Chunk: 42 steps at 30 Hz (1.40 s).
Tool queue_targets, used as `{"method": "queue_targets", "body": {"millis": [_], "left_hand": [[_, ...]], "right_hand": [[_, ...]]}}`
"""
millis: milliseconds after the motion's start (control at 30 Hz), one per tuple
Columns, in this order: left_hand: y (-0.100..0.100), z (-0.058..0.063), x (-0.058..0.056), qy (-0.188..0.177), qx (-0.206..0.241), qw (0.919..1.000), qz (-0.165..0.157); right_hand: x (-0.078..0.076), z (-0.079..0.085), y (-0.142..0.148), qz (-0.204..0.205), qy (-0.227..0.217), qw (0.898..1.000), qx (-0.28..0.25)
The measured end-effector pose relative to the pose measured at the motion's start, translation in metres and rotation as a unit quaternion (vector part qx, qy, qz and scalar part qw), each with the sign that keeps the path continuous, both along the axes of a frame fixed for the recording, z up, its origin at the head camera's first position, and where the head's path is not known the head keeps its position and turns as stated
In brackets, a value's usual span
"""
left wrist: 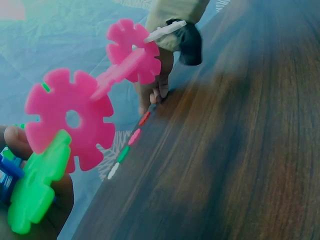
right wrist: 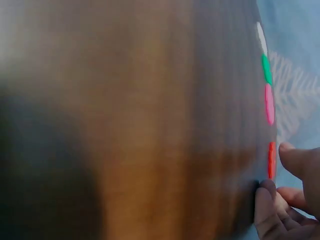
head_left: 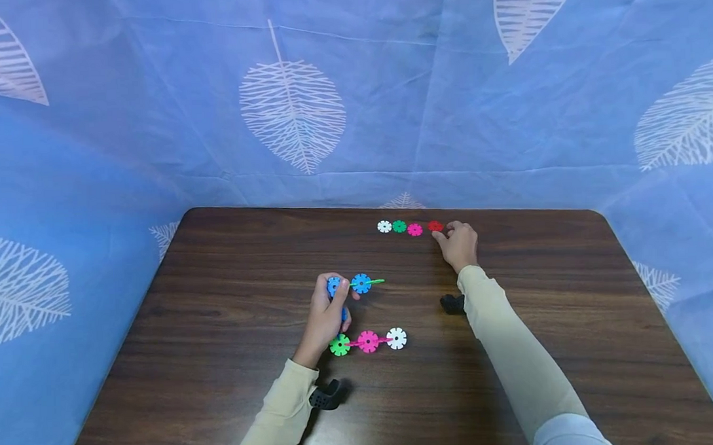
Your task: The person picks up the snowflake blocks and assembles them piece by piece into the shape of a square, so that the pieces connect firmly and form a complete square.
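Observation:
My left hand (head_left: 321,312) grips a chain of notched plastic snowflake discs, its thumb over a blue disc. Another blue disc (head_left: 361,283) and an edge-on green piece (head_left: 378,281) stick out to the right. Below the hand, the chain runs through a light green disc (head_left: 340,345) and a pink disc (head_left: 368,341) to a white disc (head_left: 396,338). My right hand (head_left: 460,246) is at the table's far edge, fingertips around the edge of a red disc (right wrist: 271,160) that lies flat. In the right wrist view, thumb and index finger stand apart beside it.
Left of the red disc, a loose pink disc (head_left: 414,229), a dark green disc (head_left: 399,226) and a white disc (head_left: 384,227) lie in a row along the back of the brown wooden table (head_left: 218,319). Behind hangs a blue cloth (head_left: 388,116) with white leaf prints.

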<state>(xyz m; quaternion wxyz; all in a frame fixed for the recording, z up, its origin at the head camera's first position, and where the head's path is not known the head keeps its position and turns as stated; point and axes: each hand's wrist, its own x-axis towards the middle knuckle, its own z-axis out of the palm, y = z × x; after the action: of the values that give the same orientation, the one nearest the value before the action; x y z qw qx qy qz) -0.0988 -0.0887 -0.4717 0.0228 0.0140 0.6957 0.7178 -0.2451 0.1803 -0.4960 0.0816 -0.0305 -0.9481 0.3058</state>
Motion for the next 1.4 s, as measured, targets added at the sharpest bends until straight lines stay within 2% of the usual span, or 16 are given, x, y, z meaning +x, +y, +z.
{"method": "queue_targets", "body": {"millis": [133,267,467,600,700,900,1067,1200,1333,1400], "left_hand": [[-0.002,0.001,-0.001,-0.003,0.001,1.0000,0.005],[-0.004,0.009,0.000,-0.013,0.005,0.9999,0.009],[-0.003,0.027,0.005,-0.019,0.004,0.9998,0.005],[-0.003,0.029,0.005,-0.017,0.008,0.9998,0.008],[-0.003,0.028,0.004,-0.019,0.011,0.9997,0.005],[-0.003,0.030,0.005,-0.026,0.003,0.9997,0.003],[-0.002,0.029,0.004,-0.027,0.001,0.9996,0.005],[-0.002,0.018,0.000,-0.025,0.006,0.9996,0.008],[-0.001,0.004,-0.005,-0.021,0.002,0.9997,0.013],[0.000,0.002,-0.006,-0.017,0.003,0.9997,0.017]], "right_hand": [[-0.016,0.004,0.000,-0.005,-0.060,0.998,0.034],[-0.023,0.006,-0.003,-0.009,-0.110,0.992,0.054],[-0.023,0.005,-0.004,-0.021,-0.113,0.991,0.062],[-0.023,0.004,-0.002,-0.014,-0.101,0.994,0.048],[-0.022,0.002,0.001,-0.006,-0.091,0.996,0.023],[-0.017,-0.001,0.007,-0.006,-0.073,0.995,-0.061],[-0.013,0.004,0.011,0.007,-0.094,0.992,-0.086],[-0.005,0.008,0.011,0.025,-0.131,0.983,-0.126],[0.012,0.010,0.004,0.053,-0.155,0.967,-0.197],[0.022,0.012,-0.001,0.067,-0.161,0.959,-0.225]]}}
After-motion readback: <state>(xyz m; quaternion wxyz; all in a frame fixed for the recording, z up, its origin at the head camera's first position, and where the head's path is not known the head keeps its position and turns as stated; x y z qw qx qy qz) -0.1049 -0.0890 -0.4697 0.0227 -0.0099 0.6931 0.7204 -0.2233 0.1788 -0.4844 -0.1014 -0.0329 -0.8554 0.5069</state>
